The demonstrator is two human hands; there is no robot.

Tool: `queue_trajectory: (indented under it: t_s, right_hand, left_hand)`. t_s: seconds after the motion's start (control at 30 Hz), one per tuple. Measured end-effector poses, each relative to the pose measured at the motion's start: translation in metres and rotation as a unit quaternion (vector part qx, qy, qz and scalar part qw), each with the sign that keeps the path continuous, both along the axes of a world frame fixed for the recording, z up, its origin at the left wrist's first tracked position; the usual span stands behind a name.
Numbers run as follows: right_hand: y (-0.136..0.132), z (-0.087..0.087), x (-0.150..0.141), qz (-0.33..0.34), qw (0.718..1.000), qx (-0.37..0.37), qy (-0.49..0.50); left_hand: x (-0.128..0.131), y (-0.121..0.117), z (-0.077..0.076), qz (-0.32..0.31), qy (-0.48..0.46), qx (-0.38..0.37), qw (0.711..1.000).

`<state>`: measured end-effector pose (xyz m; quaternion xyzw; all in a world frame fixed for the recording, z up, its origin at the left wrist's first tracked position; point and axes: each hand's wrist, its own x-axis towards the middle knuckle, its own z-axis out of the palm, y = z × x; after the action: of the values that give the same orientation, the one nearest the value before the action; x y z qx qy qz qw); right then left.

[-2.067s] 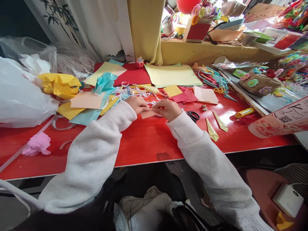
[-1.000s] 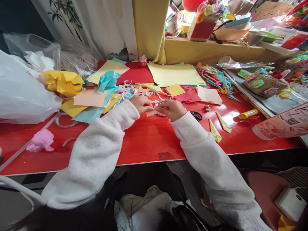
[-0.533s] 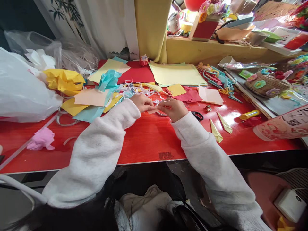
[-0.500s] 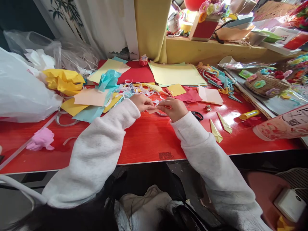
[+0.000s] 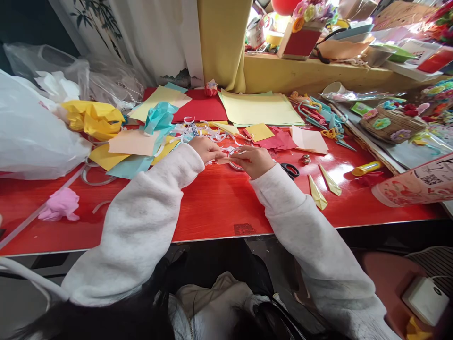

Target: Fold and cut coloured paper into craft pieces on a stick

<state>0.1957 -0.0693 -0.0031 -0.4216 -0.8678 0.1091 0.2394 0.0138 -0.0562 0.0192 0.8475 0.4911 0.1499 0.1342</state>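
Observation:
Both my hands meet over the middle of the red table (image 5: 212,208). My left hand (image 5: 205,149) and my right hand (image 5: 253,160) pinch a small folded piece of pale pink paper (image 5: 224,160) between their fingertips, just above the tabletop. A clear tape ring (image 5: 234,165) lies under my right fingers. Black-handled scissors (image 5: 290,170) lie just right of my right wrist. White paper curls (image 5: 198,132) are scattered behind my left hand.
Coloured paper sheets (image 5: 258,109) cover the table's back. Two folded yellow paper pieces (image 5: 323,189) and a yellow glue stick (image 5: 366,167) lie at the right. A pink paper flower (image 5: 60,208) and white plastic bags (image 5: 31,137) sit at the left. A basket (image 5: 389,123) stands far right.
The pink paper piece looks smaller and more tightly folded between my fingertips than two seconds ago. My hands have stayed at the same spot.

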Motion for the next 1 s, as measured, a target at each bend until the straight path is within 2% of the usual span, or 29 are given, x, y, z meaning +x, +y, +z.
queue_trajectory:
  t_s: [0.1, 0.17, 0.27, 0.43, 0.57, 0.73, 0.87, 1.0]
  right_hand:
    - [-0.002, -0.003, -0.002, -0.013, 0.999, 0.037, 0.020]
    - [-0.002, -0.006, -0.003, -0.014, 0.998, 0.062, 0.029]
    - [-0.001, -0.009, -0.003, -0.039, 0.994, 0.099, 0.025]
    - [0.000, -0.012, -0.004, -0.101, 0.976, 0.192, -0.017]
    - [-0.002, -0.010, -0.005, -0.135, 0.957, 0.251, -0.061]
    - [-0.004, -0.008, -0.007, -0.150, 0.952, 0.257, -0.075]
    - [-0.002, -0.009, -0.005, -0.152, 0.959, 0.233, -0.056]
    - [0.000, -0.007, 0.000, -0.171, 0.968, 0.180, 0.021]
  left_hand:
    - [0.002, -0.003, 0.007, 0.033, -0.083, 0.063, 0.994]
    - [0.006, -0.008, 0.012, 0.021, -0.121, 0.069, 0.990]
    - [0.015, -0.016, 0.016, -0.019, -0.147, 0.058, 0.987]
    - [0.025, -0.024, 0.015, 0.055, -0.188, -0.005, 0.981]
    - [0.030, -0.026, 0.013, 0.058, -0.230, -0.054, 0.970]
    - [0.034, -0.027, 0.012, 0.063, -0.271, -0.071, 0.958]
    - [0.028, -0.027, 0.019, 0.071, -0.262, -0.015, 0.962]
    - [0.013, -0.023, 0.023, 0.125, -0.243, 0.045, 0.961]
